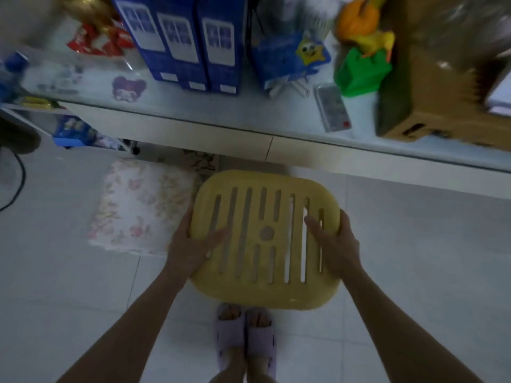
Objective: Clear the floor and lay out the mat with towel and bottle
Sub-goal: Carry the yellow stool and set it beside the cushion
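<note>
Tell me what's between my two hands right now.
The yellow slatted stool, seen in the head view: left hand and right hand grip its opposite edges.

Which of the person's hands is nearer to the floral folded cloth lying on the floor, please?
Left. The left hand grips the yellow stool's left edge, right beside the floral cloth; the right hand holds the stool's far edge.
</note>
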A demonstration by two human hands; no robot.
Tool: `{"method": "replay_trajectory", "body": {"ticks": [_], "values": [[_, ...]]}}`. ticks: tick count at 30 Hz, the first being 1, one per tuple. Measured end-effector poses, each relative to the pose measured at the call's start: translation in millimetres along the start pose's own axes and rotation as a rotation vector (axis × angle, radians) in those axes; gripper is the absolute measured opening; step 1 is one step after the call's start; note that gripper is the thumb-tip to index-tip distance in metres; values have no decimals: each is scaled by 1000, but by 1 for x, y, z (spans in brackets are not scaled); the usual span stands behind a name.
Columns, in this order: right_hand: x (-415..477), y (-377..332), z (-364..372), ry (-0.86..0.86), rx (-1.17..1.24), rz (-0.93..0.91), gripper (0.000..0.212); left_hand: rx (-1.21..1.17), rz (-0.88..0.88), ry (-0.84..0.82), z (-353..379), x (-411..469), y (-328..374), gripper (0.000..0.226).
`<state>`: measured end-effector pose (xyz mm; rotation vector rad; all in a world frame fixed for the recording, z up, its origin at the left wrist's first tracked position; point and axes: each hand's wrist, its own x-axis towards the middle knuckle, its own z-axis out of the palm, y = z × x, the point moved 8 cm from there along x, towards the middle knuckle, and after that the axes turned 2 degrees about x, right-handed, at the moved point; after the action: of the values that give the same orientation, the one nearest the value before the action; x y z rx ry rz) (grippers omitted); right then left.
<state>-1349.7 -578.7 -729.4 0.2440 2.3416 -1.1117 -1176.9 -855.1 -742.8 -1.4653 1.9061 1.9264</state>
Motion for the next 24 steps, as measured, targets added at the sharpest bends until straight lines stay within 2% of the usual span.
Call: {"method": "replay_trajectory", "body": {"ticks": [11,17,24], "values": [[100,87,77,14,-4,-43,83,102,67,36,35,109,-97,85],[124,111,100,11,20,-57,82,50,69,28,46,138,-121,81],[135,123,107,18,40,-58,85,64,68,19,54,148,-130,90]]}}
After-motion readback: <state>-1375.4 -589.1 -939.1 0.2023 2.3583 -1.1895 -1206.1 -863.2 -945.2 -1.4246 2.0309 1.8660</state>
